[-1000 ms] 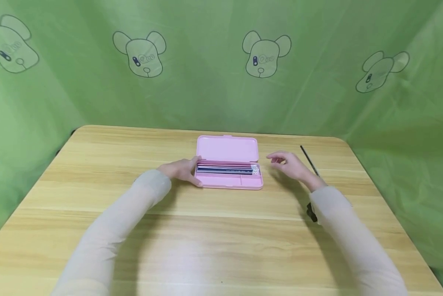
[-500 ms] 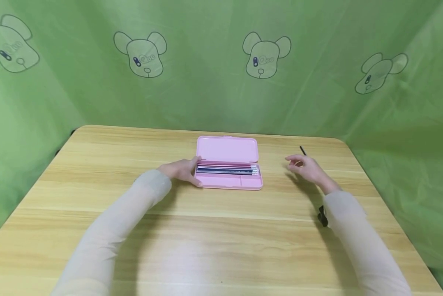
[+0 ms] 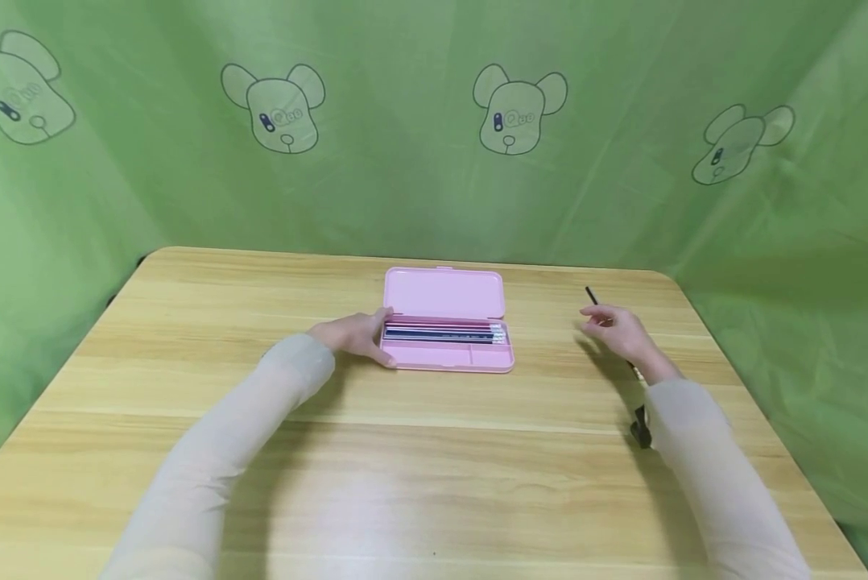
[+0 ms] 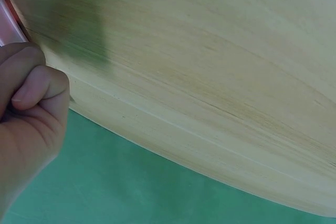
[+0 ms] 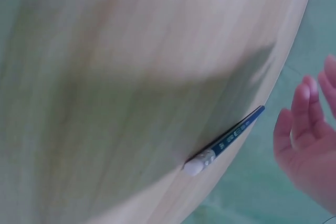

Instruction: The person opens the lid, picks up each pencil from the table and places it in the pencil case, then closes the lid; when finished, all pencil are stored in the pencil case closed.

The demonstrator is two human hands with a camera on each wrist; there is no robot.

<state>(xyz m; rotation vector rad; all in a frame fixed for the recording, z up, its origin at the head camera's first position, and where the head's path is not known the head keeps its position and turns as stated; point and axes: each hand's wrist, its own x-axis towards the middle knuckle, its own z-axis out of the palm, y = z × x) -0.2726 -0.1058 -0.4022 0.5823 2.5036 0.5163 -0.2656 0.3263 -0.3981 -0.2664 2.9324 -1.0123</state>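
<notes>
A pink pencil case point(image 3: 434, 356) lies with its lid point(image 3: 444, 292) raised at the back of the table. Several dark pencils point(image 3: 434, 333) with white eraser ends fill its rear compartment. My left hand point(image 3: 354, 334) grips the case's left end, thumb at the front corner and fingers at the back. In the left wrist view its fingers look curled beside the pink edge. To the right, my right hand point(image 3: 622, 332) hovers over a single dark pencil point(image 5: 233, 136), fingers loosely bent and holding nothing. That pencil's middle is hidden by the hand in the head view.
The wooden table point(image 3: 434, 483) has rounded far corners. A green curtain point(image 3: 405, 201) with bear-head prints surrounds its back and sides. A small black object point(image 3: 640, 427) shows at the right sleeve.
My right hand has moved right, away from the pencil case, to over the loose pencil. The left hand has stayed on the case.
</notes>
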